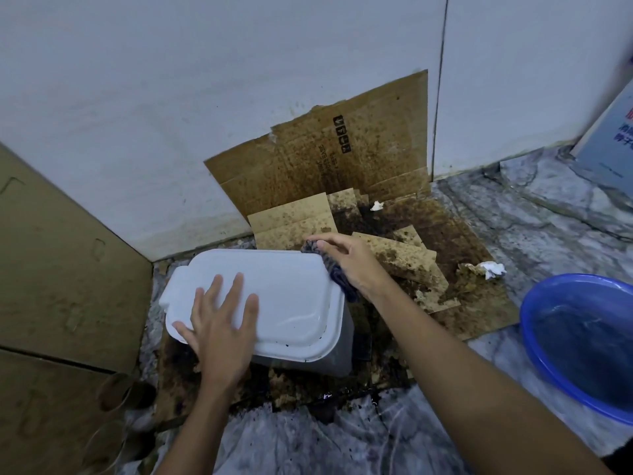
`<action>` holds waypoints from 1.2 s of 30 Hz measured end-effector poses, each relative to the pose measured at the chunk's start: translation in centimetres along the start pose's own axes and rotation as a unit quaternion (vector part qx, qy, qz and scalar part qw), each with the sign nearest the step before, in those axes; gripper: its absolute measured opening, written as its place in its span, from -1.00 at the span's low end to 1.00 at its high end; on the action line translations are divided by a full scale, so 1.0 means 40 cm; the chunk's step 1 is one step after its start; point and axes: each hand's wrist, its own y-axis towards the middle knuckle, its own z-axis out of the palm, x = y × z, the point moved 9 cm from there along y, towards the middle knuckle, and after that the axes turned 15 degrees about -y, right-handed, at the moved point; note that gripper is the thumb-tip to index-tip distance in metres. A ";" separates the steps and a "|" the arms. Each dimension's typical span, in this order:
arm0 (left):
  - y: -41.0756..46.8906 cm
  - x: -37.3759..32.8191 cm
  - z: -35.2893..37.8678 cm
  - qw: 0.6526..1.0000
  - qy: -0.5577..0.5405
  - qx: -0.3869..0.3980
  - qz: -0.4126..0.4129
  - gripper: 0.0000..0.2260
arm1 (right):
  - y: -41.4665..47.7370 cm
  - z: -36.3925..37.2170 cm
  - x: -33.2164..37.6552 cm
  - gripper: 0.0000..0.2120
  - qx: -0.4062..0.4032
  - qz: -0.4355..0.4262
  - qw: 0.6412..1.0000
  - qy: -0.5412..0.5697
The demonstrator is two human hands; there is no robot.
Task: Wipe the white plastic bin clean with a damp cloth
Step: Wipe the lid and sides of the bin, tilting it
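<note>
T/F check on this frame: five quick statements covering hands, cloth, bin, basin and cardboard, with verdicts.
1. The left hand lies flat on the bin lid. True.
2. The right hand holds the cloth at the lid's edge. True.
3. The blue basin sits on the person's left. False: it is on the right, beyond the right arm.
4. The lid is off the bin. False: it sits closed on top.
5. The cardboard against the wall is heavily stained. True.

White bin, dark grey-blue, perhaps checked, cloth, blue basin, brown-stained cardboard, grey marbled floor
</note>
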 end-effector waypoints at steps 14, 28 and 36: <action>0.002 -0.002 0.002 1.000 0.002 -0.011 -0.003 -0.57 | -0.163 0.043 -0.035 -0.67 -0.131 0.059 0.987 0.074; 0.001 0.003 0.007 1.000 0.003 -0.007 0.004 -0.57 | -0.318 0.128 -0.004 -0.54 -0.201 0.065 0.977 0.039; 0.004 0.002 0.007 1.000 0.010 -0.012 0.007 -0.58 | -0.369 0.165 0.002 -0.55 -0.261 0.067 0.962 0.044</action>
